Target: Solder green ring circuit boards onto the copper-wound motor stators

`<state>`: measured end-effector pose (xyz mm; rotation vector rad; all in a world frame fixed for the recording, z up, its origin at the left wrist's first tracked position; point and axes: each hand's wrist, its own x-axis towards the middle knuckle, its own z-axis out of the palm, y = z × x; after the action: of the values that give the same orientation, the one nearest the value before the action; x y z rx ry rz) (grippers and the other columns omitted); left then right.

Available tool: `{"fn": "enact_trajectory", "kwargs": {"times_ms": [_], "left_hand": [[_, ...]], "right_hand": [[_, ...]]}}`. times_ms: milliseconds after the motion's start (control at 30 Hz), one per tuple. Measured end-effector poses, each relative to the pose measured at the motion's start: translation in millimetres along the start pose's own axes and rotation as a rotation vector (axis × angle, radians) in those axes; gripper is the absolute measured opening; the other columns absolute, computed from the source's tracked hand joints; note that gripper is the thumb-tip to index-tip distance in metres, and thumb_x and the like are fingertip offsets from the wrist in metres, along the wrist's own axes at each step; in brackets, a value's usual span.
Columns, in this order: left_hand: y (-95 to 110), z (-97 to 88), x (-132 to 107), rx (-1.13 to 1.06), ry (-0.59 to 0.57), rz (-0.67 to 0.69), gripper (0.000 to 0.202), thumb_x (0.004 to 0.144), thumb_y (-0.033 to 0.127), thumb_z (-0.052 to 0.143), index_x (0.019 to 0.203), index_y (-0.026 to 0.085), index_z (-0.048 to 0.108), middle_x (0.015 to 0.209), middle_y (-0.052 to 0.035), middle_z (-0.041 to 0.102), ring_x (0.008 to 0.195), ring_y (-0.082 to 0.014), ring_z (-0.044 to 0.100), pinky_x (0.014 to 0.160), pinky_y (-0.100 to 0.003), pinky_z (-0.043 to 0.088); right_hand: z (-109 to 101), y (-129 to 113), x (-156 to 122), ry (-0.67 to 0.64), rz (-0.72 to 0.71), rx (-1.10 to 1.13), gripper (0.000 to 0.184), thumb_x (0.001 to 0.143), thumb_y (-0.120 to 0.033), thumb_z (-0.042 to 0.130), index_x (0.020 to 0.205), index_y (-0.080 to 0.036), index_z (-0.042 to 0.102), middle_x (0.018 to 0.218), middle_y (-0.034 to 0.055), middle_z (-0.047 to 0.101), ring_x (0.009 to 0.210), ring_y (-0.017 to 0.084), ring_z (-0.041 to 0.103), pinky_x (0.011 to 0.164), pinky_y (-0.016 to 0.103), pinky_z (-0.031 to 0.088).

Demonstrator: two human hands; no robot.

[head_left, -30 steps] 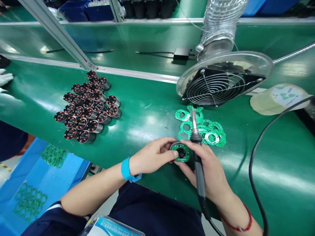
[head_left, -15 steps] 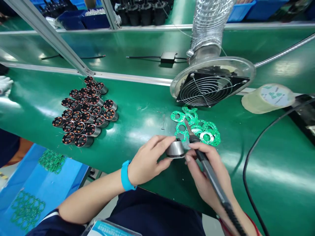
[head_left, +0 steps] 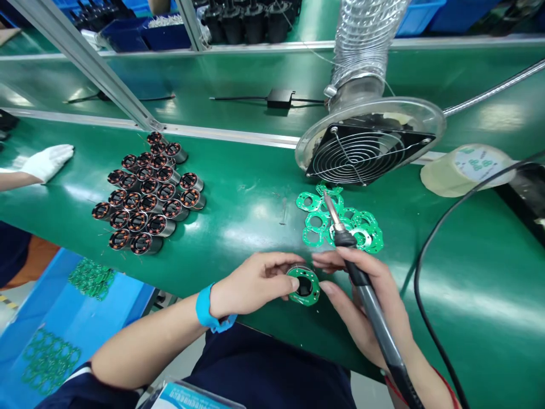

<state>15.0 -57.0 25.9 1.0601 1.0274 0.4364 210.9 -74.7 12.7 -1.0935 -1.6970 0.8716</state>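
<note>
My left hand (head_left: 251, 282) pinches a small metal motor stator (head_left: 303, 285) topped with a green ring circuit board, held just above the green bench near its front edge. My right hand (head_left: 368, 295) steadies the same part with thumb and forefinger while a soldering iron (head_left: 361, 281) lies gripped in that hand, its tip pointing away over a pile of green ring boards (head_left: 340, 222). A cluster of several stators with copper windings (head_left: 147, 193) stands to the left.
A fume extractor fan with a ribbed hose (head_left: 368, 142) sits behind the boards, a tape roll (head_left: 466, 169) to its right. The iron's black cord (head_left: 430, 307) loops across the bench. Another person's white-gloved hand (head_left: 46, 162) rests at the far left. Blue trays (head_left: 59, 318) lie below.
The stator was tipped on its side half a second ago; now its green board faces up again. The iron's tip has swung back up. The gloved hand at the left has reached farther in.
</note>
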Motion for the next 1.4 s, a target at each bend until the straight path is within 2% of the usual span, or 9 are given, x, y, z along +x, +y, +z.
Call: {"fn": "enact_trajectory", "kwargs": {"times_ms": [233,400,533,667,800,967,1067,1233,1400], "left_hand": [[9,-6.3,-4,0.079,-0.112,-0.038,0.04,0.08,0.028,0.059,0.117,0.014,0.066,0.086,-0.0041,0.066,0.077,-0.0155,0.06,0.07,-0.029,0.053],[11,-0.2,-8,0.741,0.217,0.274,0.04,0.08,0.022,0.056,0.117,0.012,0.063,0.086,-0.0056,0.061,0.074,-0.0176,0.057,0.069,-0.032,0.053],[1,1.2,-8,1.198,0.431,0.764,0.04,0.086,0.013,0.048,0.126,0.012,0.054,0.093,-0.01,0.064,0.083,-0.0205,0.059,0.076,-0.035,0.053],[-7,1.3,-7,1.149,0.494,0.899,0.041,0.088,0.013,0.049,0.129,0.017,0.049,0.097,-0.0088,0.065,0.085,-0.0191,0.06,0.078,-0.033,0.053],[-3,5.7,-10,0.855,0.463,0.668,0.039,0.084,0.019,0.056,0.123,0.017,0.054,0.094,-0.0066,0.062,0.083,-0.0177,0.059,0.073,-0.03,0.053],[6,7.0,-10,0.443,0.293,0.272,0.042,0.079,0.025,0.059,0.12,0.015,0.06,0.086,-0.0028,0.055,0.078,-0.0154,0.055,0.074,-0.031,0.05],[7,5.5,-4,0.17,0.168,0.096,0.041,0.077,0.028,0.059,0.115,0.015,0.062,0.091,-0.0036,0.056,0.079,-0.0154,0.055,0.074,-0.031,0.048],[1,8.1,2,-0.267,0.031,0.01,0.033,0.073,0.025,0.065,0.104,0.018,0.06,0.096,-0.0038,0.062,0.083,-0.0147,0.057,0.074,-0.028,0.047],[-5,17.3,0,-0.545,-0.02,-0.085,0.036,0.075,0.035,0.071,0.104,0.017,0.06,0.095,-0.0035,0.062,0.087,-0.0148,0.059,0.08,-0.029,0.048]], "right_hand": [[-8,1,5,-0.159,-0.179,-0.139,0.037,0.09,-0.01,0.055,0.121,-0.031,0.051,0.087,-0.0013,0.07,0.077,0.015,0.069,0.069,0.028,0.057],[-10,1,7,-0.199,-0.283,-0.426,0.026,0.09,-0.012,0.051,0.111,-0.027,0.056,0.074,0.0,0.062,0.063,0.016,0.06,0.057,0.029,0.05],[0,-5,6,-0.116,0.014,-0.254,0.027,0.087,-0.012,0.051,0.109,-0.028,0.054,0.081,-0.0007,0.064,0.065,0.015,0.063,0.059,0.026,0.051],[9,-6,3,-0.054,0.412,0.294,0.027,0.087,-0.023,0.058,0.112,-0.028,0.051,0.069,-0.0058,0.059,0.055,0.012,0.061,0.051,0.023,0.051],[9,-3,1,-0.037,0.516,0.45,0.032,0.085,-0.034,0.065,0.114,-0.028,0.053,0.073,-0.0049,0.06,0.057,0.012,0.063,0.055,0.024,0.055],[5,1,-3,-0.024,0.346,0.173,0.031,0.087,-0.028,0.064,0.116,-0.029,0.053,0.076,-0.004,0.062,0.059,0.01,0.062,0.056,0.021,0.056],[3,2,-8,-0.022,0.202,0.085,0.045,0.086,-0.024,0.063,0.127,-0.031,0.046,0.106,0.0035,0.068,0.092,0.016,0.069,0.079,0.029,0.06],[5,-4,-11,-0.252,0.059,0.048,0.062,0.085,-0.017,0.058,0.14,-0.032,0.034,0.134,0.0085,0.059,0.12,0.024,0.061,0.095,0.04,0.056],[13,-4,-9,-0.039,-0.032,-0.087,0.058,0.082,-0.018,0.066,0.133,-0.029,0.041,0.116,0.0088,0.066,0.105,0.025,0.067,0.086,0.04,0.058]]}}
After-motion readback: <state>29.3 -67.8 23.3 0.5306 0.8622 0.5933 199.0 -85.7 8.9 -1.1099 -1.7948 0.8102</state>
